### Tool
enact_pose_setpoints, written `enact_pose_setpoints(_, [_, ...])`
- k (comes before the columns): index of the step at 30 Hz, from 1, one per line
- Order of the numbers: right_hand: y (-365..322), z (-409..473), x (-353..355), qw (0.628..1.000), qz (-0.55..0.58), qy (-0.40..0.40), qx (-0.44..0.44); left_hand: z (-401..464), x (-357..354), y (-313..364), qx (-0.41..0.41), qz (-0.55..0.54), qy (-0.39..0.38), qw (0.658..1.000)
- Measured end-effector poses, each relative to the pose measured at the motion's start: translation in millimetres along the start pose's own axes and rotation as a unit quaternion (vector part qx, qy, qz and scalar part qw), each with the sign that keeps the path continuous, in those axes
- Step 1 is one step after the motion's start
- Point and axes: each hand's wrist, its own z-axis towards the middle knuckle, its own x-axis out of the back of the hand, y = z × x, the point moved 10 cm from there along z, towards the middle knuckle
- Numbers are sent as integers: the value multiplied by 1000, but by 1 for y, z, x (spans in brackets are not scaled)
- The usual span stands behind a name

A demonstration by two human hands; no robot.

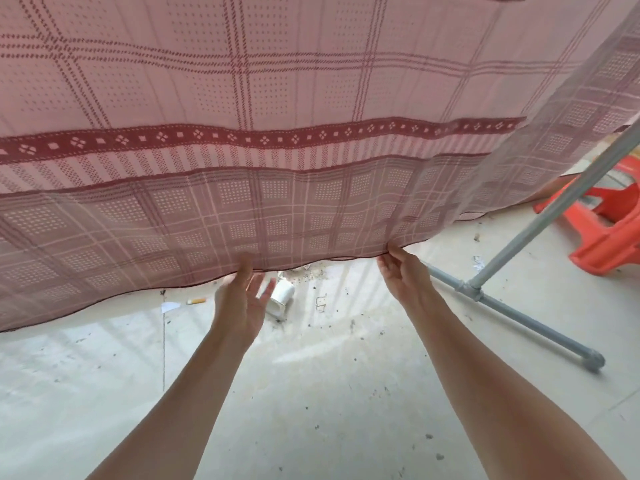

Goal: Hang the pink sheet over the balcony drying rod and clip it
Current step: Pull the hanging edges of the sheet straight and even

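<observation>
Pink sheet (277, 98) hangs in front, lower hem at hand level. Right hand (401, 271) fingers pinch the hem; left hand (242, 299) fingers spread loose, tips touching the hem, not gripping.

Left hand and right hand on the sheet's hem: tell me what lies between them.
In the head view, between the left hand and the right hand runs only the pink sheet hem; below that gap a white cup lies on the floor.
</observation>
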Motion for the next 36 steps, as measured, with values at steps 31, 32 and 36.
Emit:
enact_pose_setpoints(31, [-191,114,124,987,79,-132,-53,-17,-108,-142,-95,90,145,981])
enact_pose_setpoints(32, [-189,113,126,986,84,-133,-62,-19,-108,-143,-94,92,147,980])
enact_pose_setpoints(36, [-192,116,132,980,134,-133,-61,-18,-110,-142,-90,90,150,980])
